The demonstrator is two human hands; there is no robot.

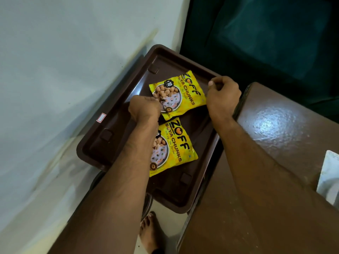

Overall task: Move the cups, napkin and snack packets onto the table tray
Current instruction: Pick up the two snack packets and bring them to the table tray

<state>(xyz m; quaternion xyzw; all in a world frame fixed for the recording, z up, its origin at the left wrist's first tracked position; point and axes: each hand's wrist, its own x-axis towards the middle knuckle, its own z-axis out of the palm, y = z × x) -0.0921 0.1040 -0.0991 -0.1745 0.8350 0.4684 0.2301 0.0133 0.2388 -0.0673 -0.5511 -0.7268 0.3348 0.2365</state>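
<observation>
- Left hand (pixel 145 107): fingers curled, knuckles over near edge of far packet (pixel 180 94); grip on it cannot be told.
- Right hand (pixel 222 94): loosely curled, holding nothing, at the tray's right rim.
- Near packet (pixel 174 146) lies flat in brown tray (pixel 102 143), just beside the far one.
- Tray's left strip bare; wall (pixel 55 70) close along the left rim, bench (pixel 275 125) along the right.

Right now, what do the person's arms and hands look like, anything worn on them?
Both forearms are bare up to the frame edge, with no sleeves showing. The left hand and right hand wear no gloves, and no watch, bracelet or ring is visible on the wrists or fingers. No markings show.
</observation>
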